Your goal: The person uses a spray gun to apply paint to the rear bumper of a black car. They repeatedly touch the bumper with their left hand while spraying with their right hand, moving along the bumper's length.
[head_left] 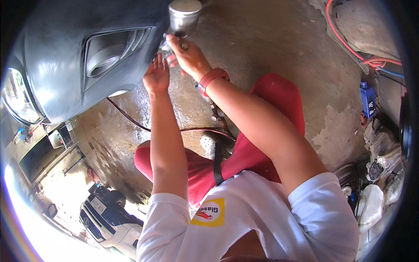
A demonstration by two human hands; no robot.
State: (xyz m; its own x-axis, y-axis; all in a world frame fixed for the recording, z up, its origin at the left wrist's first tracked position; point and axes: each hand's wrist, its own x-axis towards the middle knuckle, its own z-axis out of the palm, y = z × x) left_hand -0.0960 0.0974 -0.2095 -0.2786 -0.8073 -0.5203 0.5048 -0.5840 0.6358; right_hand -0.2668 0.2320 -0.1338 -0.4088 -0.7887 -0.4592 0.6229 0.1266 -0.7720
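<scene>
Your right grip [187, 54] clasps a silver spray gun [184, 19]; your left grip [157, 79] is released, fingers extended, just left of it, near the grey bumper [59, 61]

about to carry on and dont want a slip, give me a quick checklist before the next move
1. Spray gun held: ok, it is in the right hand.
2. Left hand free: ok, open, nothing seen in it.
3. Gloves on: not ok, both hands are bare.
4. Hose clear of the shoe: cannot tell, it runs close by the toe.
5. Cup filled: cannot tell, its inside is hidden.
6. Floor dry: cannot tell, parts look shiny.
</scene>
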